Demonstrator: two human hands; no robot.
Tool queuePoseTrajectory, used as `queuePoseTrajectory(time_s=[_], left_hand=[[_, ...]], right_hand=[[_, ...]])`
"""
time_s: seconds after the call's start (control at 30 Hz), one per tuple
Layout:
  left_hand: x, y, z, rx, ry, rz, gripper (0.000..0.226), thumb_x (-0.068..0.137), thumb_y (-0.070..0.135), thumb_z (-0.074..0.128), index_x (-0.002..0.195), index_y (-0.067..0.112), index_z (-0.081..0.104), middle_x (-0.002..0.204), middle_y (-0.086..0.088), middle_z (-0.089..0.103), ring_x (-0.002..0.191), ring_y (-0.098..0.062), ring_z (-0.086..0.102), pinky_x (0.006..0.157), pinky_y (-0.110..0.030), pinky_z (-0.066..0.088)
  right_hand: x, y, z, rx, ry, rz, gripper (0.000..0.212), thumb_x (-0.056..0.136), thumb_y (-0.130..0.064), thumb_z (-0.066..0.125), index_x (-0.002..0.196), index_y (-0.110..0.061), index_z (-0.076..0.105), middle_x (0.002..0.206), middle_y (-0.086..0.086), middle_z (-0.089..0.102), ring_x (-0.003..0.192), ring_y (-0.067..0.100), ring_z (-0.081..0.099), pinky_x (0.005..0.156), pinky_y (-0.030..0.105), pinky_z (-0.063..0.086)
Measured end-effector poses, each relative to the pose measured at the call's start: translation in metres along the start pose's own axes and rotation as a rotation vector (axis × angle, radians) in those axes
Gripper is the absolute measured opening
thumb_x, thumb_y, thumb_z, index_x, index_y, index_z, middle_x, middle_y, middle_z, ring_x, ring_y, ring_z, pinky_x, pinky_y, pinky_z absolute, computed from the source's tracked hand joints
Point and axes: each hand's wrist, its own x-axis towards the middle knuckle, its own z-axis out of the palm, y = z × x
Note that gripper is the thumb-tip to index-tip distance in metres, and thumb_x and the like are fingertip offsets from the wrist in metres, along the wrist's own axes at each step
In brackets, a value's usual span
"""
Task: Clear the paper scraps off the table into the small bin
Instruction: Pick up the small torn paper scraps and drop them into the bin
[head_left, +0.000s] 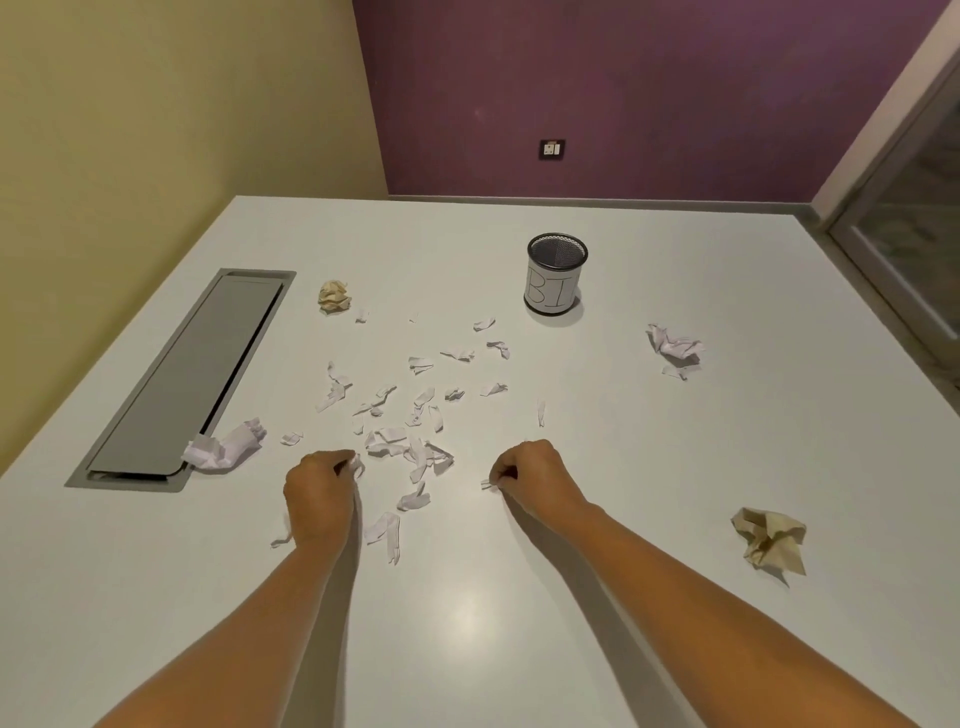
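Several small white paper scraps (415, 415) lie scattered over the middle of the white table (675, 467). My left hand (319, 496) rests at the near left of the pile, fingers pinched on a white scrap (358, 464). My right hand (535, 475) is at the near right, pinching a small scrap (487, 484) against the table. The small black mesh bin (556, 273), with a white paper label, stands upright at the far right of the scraps. Crumpled balls lie around: a beige one (335, 296), a white one (674, 343), a brown one (769, 538), and a white wad (226, 447).
A grey metal cable hatch (182, 374) is set into the table at the left, with the white wad lying over its near corner. Yellow and purple walls stand behind the table, and a glass door frame (893, 234) is at the right.
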Motion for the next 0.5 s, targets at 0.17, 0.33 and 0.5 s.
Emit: queuePoseTrajectory(time_s=[0.17,0.33,0.5], left_hand=[[0.012,0.029,0.008,-0.065,0.011,0.016,0.018,0.084,-0.001,0.056,0.095,-0.003,0.072,0.098,-0.022,0.072,0.093,-0.033,0.066,0.088,-0.033,0.046],[0.033,0.08,0.026,-0.113,-0.021,0.066,0.017,0.086,0.006,0.058,0.093,0.002,0.073,0.094,-0.018,0.074,0.082,-0.027,0.069,0.083,-0.022,0.046],[0.062,0.14,0.049,-0.189,-0.129,0.236,0.017,0.085,0.003,0.058,0.094,0.0,0.072,0.09,-0.02,0.074,0.079,-0.03,0.07,0.086,-0.038,0.054]], right_hand=[[0.005,-0.002,-0.019,0.01,0.044,0.0,0.022,0.077,0.007,0.054,0.087,0.0,0.073,0.089,0.015,0.074,0.084,0.024,0.067,0.073,0.018,0.043],[0.029,-0.002,-0.05,0.017,0.097,-0.008,0.023,0.075,0.008,0.054,0.085,0.0,0.073,0.086,0.016,0.074,0.081,0.024,0.066,0.071,0.022,0.046],[0.071,-0.003,-0.09,0.026,0.194,-0.002,0.018,0.076,0.007,0.059,0.082,-0.002,0.074,0.085,0.015,0.074,0.075,0.022,0.063,0.072,0.02,0.045]])
